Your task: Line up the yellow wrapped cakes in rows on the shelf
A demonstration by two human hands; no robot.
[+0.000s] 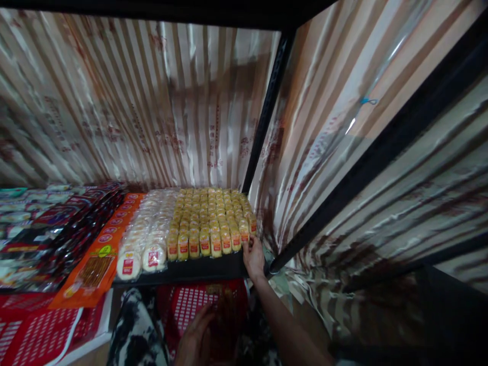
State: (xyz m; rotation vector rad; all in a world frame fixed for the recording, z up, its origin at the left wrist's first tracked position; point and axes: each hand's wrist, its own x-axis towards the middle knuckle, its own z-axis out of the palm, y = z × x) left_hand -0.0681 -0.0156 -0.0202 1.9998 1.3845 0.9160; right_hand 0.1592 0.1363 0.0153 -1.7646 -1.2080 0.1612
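My right hand (254,258) reaches to the front right corner of a dark shelf. Its fingers are closed at the lower edge of a small wrapped yellow snack cake (244,232) with a red label, at the end of the front row. Several rows of the same cakes (205,240) stand close together to the left. Low in the view, my left hand (195,330) is over a red plastic basket (190,303), fingers stretched out, holding nothing that I can see. Dim brownish-yellow packs (224,305) lie in the basket, partly hidden in shadow.
Round white wrapped crackers (154,256), an orange snack bag (95,269) and dark glossy packets (76,218) share the shelf (186,269). Black posts (267,112) frame the right corner, with striped sheeting (206,101) behind. Another red basket (41,330) stands lower left.
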